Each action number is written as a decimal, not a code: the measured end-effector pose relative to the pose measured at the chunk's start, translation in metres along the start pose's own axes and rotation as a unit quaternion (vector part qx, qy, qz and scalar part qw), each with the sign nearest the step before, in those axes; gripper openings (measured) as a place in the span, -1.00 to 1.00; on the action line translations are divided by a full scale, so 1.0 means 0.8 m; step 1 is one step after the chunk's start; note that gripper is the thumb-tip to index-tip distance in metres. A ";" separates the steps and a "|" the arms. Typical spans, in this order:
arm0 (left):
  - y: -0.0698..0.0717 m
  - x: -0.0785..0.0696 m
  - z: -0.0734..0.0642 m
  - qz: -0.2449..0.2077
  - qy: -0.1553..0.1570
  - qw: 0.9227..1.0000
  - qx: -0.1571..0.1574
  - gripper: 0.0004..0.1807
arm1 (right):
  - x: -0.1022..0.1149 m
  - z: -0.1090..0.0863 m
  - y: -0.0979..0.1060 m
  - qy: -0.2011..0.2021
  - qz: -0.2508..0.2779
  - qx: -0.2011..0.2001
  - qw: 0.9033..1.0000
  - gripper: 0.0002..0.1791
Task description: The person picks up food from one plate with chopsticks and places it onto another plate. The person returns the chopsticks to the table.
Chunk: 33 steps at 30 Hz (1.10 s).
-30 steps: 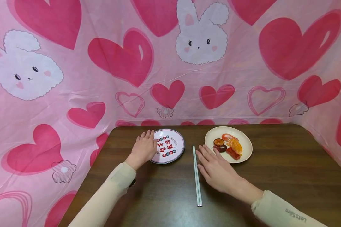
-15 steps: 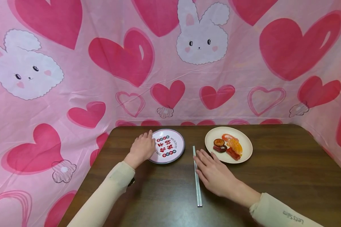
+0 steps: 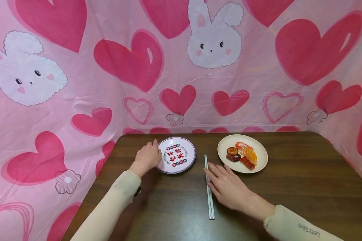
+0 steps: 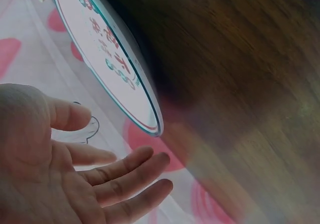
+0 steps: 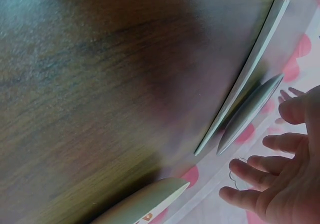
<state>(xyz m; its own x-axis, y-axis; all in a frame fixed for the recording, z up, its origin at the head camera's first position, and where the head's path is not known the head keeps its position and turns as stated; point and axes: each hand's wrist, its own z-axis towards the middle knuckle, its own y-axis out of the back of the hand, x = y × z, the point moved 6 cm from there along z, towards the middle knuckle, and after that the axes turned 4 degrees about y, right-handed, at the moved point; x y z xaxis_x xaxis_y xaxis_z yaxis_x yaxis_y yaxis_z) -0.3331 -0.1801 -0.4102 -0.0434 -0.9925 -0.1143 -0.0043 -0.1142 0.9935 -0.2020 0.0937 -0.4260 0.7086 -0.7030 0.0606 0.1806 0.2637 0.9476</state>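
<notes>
The chopsticks (image 3: 209, 187) lie lengthwise on the wooden surface (image 3: 289, 187). Right hand (image 3: 226, 185): fingers extended, holding nothing, touching their right side. Left of the chopsticks, the left hand (image 3: 146, 156), fingers relaxed, rests against the printed plate (image 3: 177, 155). Right of them, farther back: cream plate (image 3: 256, 149) carrying food pieces (image 3: 242, 155).

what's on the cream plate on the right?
The cream plate holds an orange salmon-like slice, a red strip and two dark round pieces. Whatever lies beneath them is covered.

Bare table (image 3: 304, 174) beyond food plate (image 3: 259, 147)
</notes>
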 end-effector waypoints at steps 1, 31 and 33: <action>0.000 0.002 0.001 0.000 0.004 1.000 0.003 -0.31 | 0.000 0.000 0.000 0.003 -0.002 -0.003 1.000 -0.45; -0.011 0.023 0.013 -0.019 0.048 0.998 0.039 -0.47 | -0.002 0.004 -0.003 0.069 -0.029 0.031 0.997 -0.61; -0.012 0.023 0.013 -0.018 0.045 0.998 0.041 -0.49 | -0.002 0.004 -0.003 0.072 -0.029 0.031 0.997 -0.61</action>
<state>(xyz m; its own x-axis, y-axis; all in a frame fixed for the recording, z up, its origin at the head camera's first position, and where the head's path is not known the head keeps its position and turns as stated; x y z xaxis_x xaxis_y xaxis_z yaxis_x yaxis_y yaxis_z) -0.3442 -0.1969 -0.4222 0.0489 -0.9881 -0.1456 -0.0866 -0.1494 0.9850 -0.2057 0.0916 -0.4270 0.7892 -0.6131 -0.0359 0.1847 0.1813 0.9659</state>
